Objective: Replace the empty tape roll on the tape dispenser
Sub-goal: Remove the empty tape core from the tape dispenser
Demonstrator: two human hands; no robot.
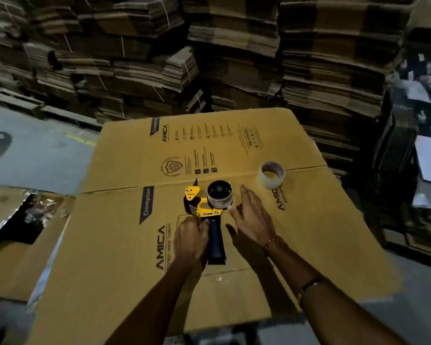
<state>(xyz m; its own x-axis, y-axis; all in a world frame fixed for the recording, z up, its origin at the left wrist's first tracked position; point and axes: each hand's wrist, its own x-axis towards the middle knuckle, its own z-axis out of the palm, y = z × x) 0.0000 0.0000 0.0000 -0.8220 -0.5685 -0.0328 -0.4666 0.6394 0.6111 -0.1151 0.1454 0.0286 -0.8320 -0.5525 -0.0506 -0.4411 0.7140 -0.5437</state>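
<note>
The left hand (pixel 190 236) is gripping the tape dispenser (pixel 207 210) lying mid-surface; the right hand (pixel 252 215) is hovering open beside its roll (pixel 219 195). The new tape roll (pixel 272 175) is sitting at two o'clock (light, rigid; best pinched by its rim)

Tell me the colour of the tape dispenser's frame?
Yellow frame on the tape dispenser, seen in the head view.

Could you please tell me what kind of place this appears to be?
Probably a packaging warehouse: tied stacks of flattened cartons fill the background, and a tape dispenser lies on a flattened printed box used as a work surface.
</note>
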